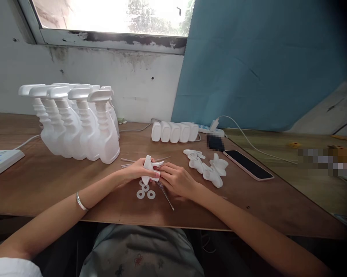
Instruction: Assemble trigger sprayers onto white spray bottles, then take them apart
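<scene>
While your left hand [137,169] pinches the spray head [146,174], your right hand [178,180] sits at its three o'clock, its grip unclear.

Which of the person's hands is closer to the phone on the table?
Right. The right hand is left of the phone, with loose white parts between them; the left hand is farther left, holding a white spray head.
</scene>
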